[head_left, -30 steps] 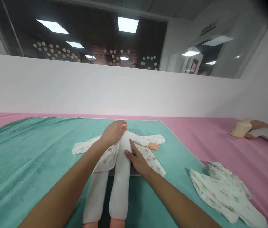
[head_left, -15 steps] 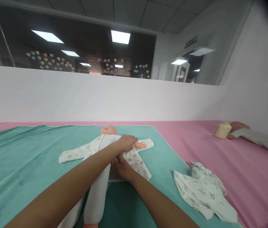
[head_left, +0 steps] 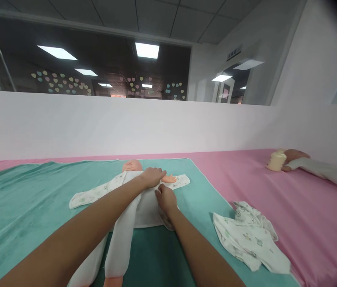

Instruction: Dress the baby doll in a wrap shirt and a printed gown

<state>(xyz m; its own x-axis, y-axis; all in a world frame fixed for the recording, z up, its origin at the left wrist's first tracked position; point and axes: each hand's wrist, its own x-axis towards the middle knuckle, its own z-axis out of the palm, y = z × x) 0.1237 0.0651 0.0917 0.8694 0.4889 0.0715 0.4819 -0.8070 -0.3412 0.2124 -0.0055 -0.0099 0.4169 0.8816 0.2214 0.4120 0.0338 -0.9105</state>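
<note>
The peach-coloured plastic baby doll in white clothing (head_left: 120,243) lies on its back near the middle of the teal plush blanket (head_left: 21,207), head towards the far edge, over a spread white fabric shirt with small printed figures (head_left: 95,194). Our left forearm hides much of its trunk, and the frame cuts off its feet. Our left hand (head_left: 153,177) lies over its arm, fingers close together; whether they grip, we cannot tell. Our right hand (head_left: 166,199) has its fingers curled in, holding the shirt's side panel. Beyond the blanket's right edge we see a pale-yellow bottle (head_left: 276,160), its contents impossible to make out, beside a second white-clad doll (head_left: 320,165), cut off at the right. A crumpled white printed garment (head_left: 250,239) straddles the blanket's right edge onto the pink sheet (head_left: 314,223). Behind stand a white wall (head_left: 126,127) and a dark window with pastel heart stickers (head_left: 66,81).
</note>
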